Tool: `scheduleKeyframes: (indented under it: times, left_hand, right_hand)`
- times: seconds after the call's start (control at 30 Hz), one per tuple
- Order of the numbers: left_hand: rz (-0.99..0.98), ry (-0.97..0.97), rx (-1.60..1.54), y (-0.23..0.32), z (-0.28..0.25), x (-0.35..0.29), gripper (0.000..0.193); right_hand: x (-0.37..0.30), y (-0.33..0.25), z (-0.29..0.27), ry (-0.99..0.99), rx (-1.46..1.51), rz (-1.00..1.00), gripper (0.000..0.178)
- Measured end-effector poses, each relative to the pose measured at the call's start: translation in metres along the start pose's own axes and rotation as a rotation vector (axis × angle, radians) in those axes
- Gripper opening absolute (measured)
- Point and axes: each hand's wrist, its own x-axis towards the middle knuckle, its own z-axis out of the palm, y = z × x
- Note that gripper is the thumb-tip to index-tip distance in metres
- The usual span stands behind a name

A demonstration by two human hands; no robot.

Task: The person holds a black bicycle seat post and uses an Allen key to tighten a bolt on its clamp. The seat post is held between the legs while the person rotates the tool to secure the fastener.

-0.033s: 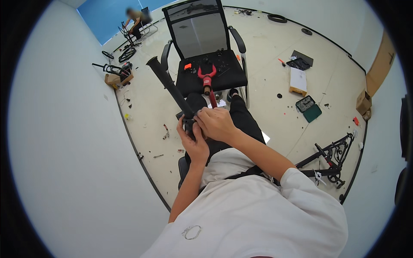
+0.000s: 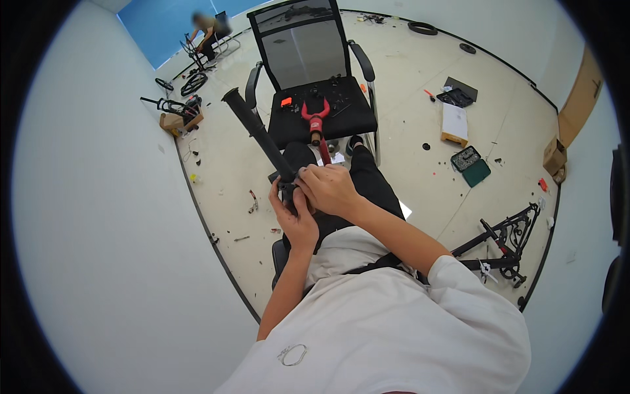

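A black bicycle handlebar post [image 2: 260,134] leans up and to the left over my lap, its flanged end pointing away from me. Around the joint at its lower end [image 2: 287,187] curl the fingers and thumb of my left hand [image 2: 300,222]. My right hand [image 2: 330,189] is closed against the same joint from the right, fingers bent and pressed together; whatever small part they pinch is hidden. Just beyond my hands, a red bicycle fork [image 2: 316,121] rests with its prongs on the chair seat and its tube towards me.
A black office chair [image 2: 279,125] faces me, small parts and an orange piece [image 2: 286,102] on its seat. To the right lie a green case [image 2: 476,172], a white box [image 2: 454,125] and a black bicycle frame [image 2: 502,246]. Another person [image 2: 209,36] works far left.
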Motion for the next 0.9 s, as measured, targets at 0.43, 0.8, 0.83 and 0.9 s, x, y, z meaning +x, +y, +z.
scheduleKeyframes:
  times: [0.43,0.8,0.83,0.9]
  left_hand:
    - [0.028,-0.032,-0.032,-0.001,-0.002,0.008,0.038]
    - [-0.001,-0.061,0.0,-0.001,0.0,0.007,0.041]
    - [0.002,-0.072,0.012,0.0,-0.001,0.007,0.04]
    - [0.013,-0.093,0.037,0.0,-0.001,0.005,0.039]
  right_hand:
    - [0.019,0.007,-0.024,-0.183,-0.109,-0.09,0.023]
    - [0.027,0.021,-0.044,-0.372,0.092,-0.247,0.025]
    - [0.028,0.022,-0.045,-0.399,0.107,-0.26,0.025]
    - [0.029,0.025,-0.048,-0.449,0.133,-0.291,0.024]
